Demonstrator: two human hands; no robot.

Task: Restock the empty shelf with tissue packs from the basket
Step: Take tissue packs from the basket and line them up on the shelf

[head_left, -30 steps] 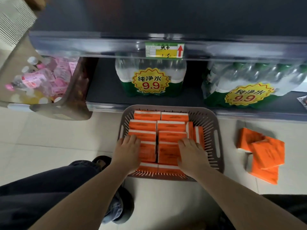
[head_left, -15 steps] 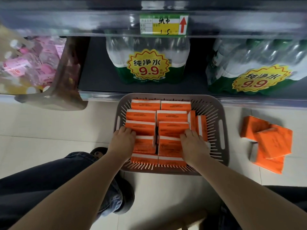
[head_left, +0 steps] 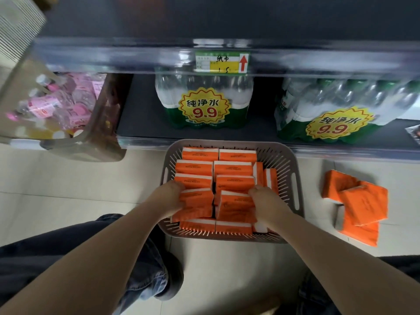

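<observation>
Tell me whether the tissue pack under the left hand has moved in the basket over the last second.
Yes. The tissue pack gripped by the left hand has tipped up out of its row in the basket, towards the person, so its broad face now shows.

wear: dark blue jeans (head_left: 68,258), lower left, paler at hem | dark rounded shoe (head_left: 176,278) beneath | left forearm (head_left: 102,253), right forearm (head_left: 322,248) bare

Both hands (head_left: 167,198) (head_left: 266,203) grip tissue packs (head_left: 198,203) inside the basket (head_left: 227,142)
</observation>
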